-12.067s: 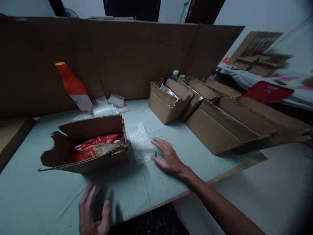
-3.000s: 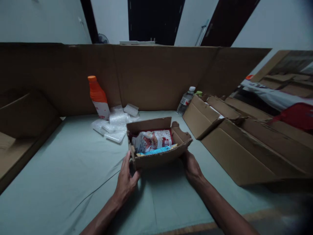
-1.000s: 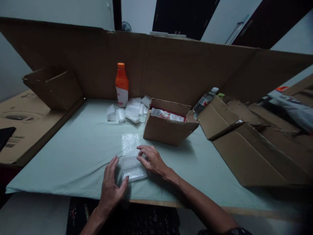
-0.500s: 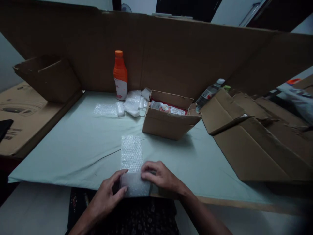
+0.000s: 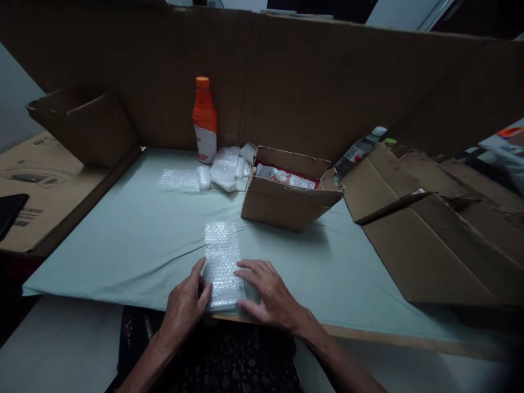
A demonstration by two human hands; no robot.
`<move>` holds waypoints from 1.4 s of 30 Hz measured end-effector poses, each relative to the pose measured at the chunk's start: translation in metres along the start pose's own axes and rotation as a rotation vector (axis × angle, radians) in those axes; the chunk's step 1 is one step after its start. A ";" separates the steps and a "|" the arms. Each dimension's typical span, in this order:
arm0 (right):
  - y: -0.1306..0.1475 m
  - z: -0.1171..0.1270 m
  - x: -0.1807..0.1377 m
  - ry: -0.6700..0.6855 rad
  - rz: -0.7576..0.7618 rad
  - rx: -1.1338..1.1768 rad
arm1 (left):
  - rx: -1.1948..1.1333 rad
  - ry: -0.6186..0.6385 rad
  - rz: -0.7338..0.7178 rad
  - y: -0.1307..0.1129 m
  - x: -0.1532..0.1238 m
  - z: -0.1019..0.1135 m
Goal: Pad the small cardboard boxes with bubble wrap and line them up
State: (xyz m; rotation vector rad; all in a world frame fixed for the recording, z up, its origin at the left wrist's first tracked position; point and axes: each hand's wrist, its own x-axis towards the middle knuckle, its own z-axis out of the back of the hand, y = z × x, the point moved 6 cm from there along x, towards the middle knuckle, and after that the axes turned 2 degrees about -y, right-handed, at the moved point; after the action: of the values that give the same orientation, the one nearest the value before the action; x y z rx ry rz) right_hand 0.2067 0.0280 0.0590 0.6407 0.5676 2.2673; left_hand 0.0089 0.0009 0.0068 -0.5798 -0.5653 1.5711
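Observation:
A strip of clear bubble wrap (image 5: 223,256) lies lengthwise near the front edge of the table. Its near end looks thicker and folded, and I cannot make out what is inside. Along its left edge rests my left hand (image 5: 186,300), thumb and forefinger apart, their tips touching the plastic. My right hand (image 5: 268,295) is at the opposite edge, with its fingers stretched over the side and the thumb apart near the lower corner. Neither hand is closed round the wrap.
Behind it stands an open cardboard box (image 5: 286,207) with packets inside. An orange-and-white bottle (image 5: 204,123) stands beside bubble-wrapped pieces (image 5: 226,169). More cartons (image 5: 429,251) and a clear bottle (image 5: 360,153) are at right. Another open box (image 5: 98,131) is at left.
The smooth translucent piece at the near end no longer shows; bubble wrap covers that spot. My right hand's fingers have spread and moved to the edge, and the view has shifted slightly.

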 end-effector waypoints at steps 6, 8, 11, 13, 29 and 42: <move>0.015 -0.025 -0.014 -0.003 0.038 0.017 | -0.071 -0.196 -0.241 -0.013 -0.011 0.021; 0.008 -0.030 -0.010 -0.082 -0.042 0.091 | -0.092 -0.214 -0.376 -0.022 -0.019 0.031; -0.002 -0.034 -0.003 -0.113 -0.156 0.227 | -0.105 -0.160 -0.471 -0.025 -0.026 0.030; -0.004 -0.031 -0.001 -0.148 -0.180 0.237 | -0.107 -0.177 -0.431 -0.017 -0.022 0.023; 0.003 -0.027 0.001 -0.105 -0.090 0.098 | -0.075 -0.236 -0.560 -0.020 -0.018 0.018; 0.011 -0.029 0.007 -0.139 -0.034 -0.131 | -0.035 -0.329 -0.439 -0.013 0.009 0.013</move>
State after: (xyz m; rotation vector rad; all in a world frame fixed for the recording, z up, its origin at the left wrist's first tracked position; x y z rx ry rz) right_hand 0.1796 0.0200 0.0448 0.7110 0.3560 2.1871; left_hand 0.0089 0.0103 0.0249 -0.1989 -0.9037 1.2421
